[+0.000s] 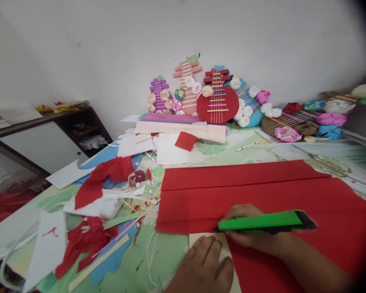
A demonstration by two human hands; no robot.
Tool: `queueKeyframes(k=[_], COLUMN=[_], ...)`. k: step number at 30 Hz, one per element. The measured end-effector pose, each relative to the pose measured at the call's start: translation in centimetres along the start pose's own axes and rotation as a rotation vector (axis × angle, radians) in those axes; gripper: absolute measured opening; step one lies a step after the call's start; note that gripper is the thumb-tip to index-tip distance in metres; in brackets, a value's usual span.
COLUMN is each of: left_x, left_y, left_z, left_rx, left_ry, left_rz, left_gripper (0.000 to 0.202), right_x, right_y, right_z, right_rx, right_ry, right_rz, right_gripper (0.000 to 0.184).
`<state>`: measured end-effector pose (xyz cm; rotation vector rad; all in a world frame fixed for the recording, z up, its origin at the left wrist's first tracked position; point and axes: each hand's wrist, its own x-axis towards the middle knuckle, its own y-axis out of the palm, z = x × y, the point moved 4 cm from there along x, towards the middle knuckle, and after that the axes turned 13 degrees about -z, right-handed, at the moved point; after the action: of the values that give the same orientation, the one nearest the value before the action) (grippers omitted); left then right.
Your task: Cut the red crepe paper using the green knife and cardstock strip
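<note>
My right hand [244, 228] is closed around a green utility knife [262, 221] with black ends. The knife's tip points left, at the near edge of a large red sheet [201, 203] that has crease lines across it. Fingers extended, my left hand [205, 264] lies flat on a cream card strip [195, 241]. The strip's top end meets the red sheet's edge just below the knife tip. The blade itself is too small to make out.
Red scraps [90, 240], blue paper [110, 264] and white card pieces [49, 244] cover the left side. Paper instruments with rosettes, including a red lute [218, 103], lean against the back wall. Scissors [326, 162] lie at the right.
</note>
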<state>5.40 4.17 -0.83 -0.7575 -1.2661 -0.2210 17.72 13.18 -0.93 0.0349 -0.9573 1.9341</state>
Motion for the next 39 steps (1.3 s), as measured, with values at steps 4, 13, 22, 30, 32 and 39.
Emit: queueKeyframes(k=[4, 13, 22, 30, 32, 39], left_x=[-0.2, -1.3, -1.4, -1.5, -1.3, -1.3], left_y=[0.1, 0.3, 0.3, 0.3, 0.3, 0.5], left_z=[0.0, -0.1, -0.1, -0.1, -0.2, 0.0], left_rx=[-0.003, 0.016, 0.008, 0.012, 0.009, 0.084], left_ry=[-0.004, 0.066, 0.059, 0.056, 0.048, -0.025], left_rz=[0.024, 0.059, 0.048, 0.08, 0.063, 0.043], left_gripper=[0.027, 0.013, 0.011, 0.008, 0.009, 0.013], right_x=[0.3, 0.0, 0.2, 0.0, 0.0, 0.2], right_y=[-0.1, -1.0, -0.9, -0.5, -0.6, -1.9], right_z=[0.7, -0.6, 0.2, -0.3, -0.3, 0.2], right_rx=[0.002, 0.109, 0.044, 0.102, 0.098, 0.203], right_ry=[0.002, 0.184, 0.133, 0.162, 0.13, 0.278], right_rz=[0.002, -0.067, 0.03, 0.039, 0.042, 0.086], right_gripper=[0.015, 0.013, 0.016, 0.012, 0.012, 0.012])
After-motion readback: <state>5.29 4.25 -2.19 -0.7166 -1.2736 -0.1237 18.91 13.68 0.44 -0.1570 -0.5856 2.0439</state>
